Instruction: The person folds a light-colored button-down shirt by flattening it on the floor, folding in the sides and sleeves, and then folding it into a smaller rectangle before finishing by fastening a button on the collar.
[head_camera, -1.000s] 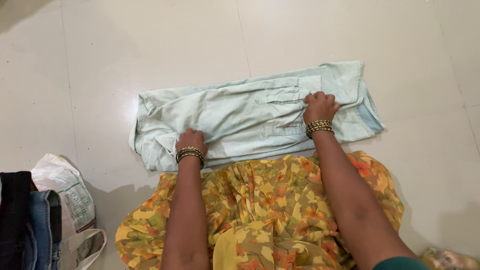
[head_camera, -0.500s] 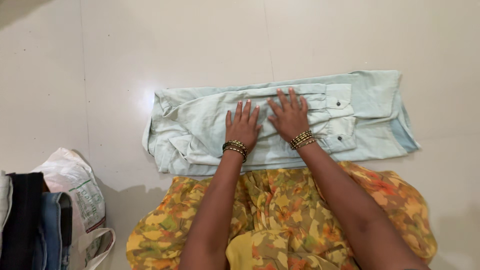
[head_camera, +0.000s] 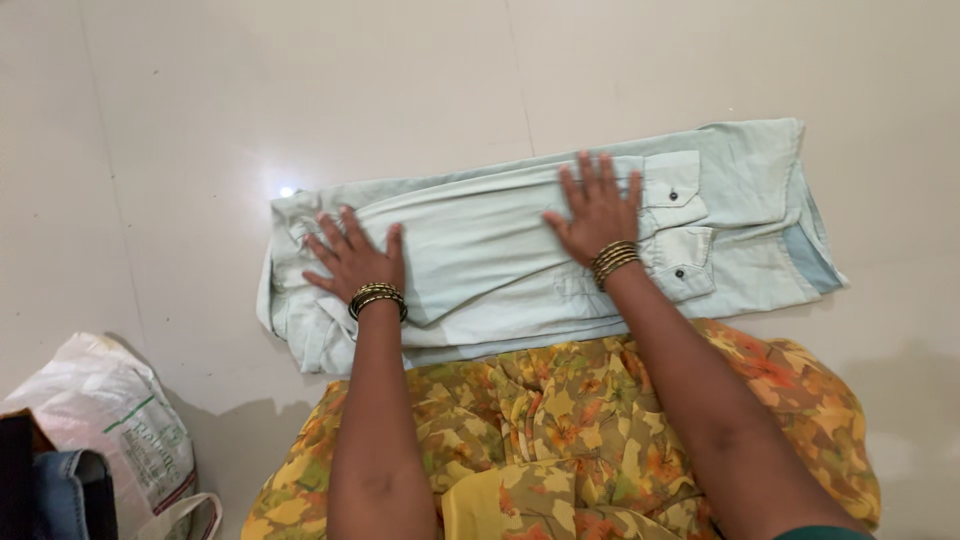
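Since the earlier frame both hands have slid apart: left hand (head_camera: 357, 257) now sits near the left end of the pale mint-green folded cotton garment (head_camera: 500, 250), right hand (head_camera: 598, 210) just left of its buttoned pockets (head_camera: 678, 230). Garment lies centre frame on the cream tiled floor (head_camera: 300, 90), already folded lengthwise into a long strip w/ a few creases left; no crosswise fold yet. Both hands are flat, fingers spread, palms down, gripping nothing. White plastic bag (head_camera: 110, 420) lower left.
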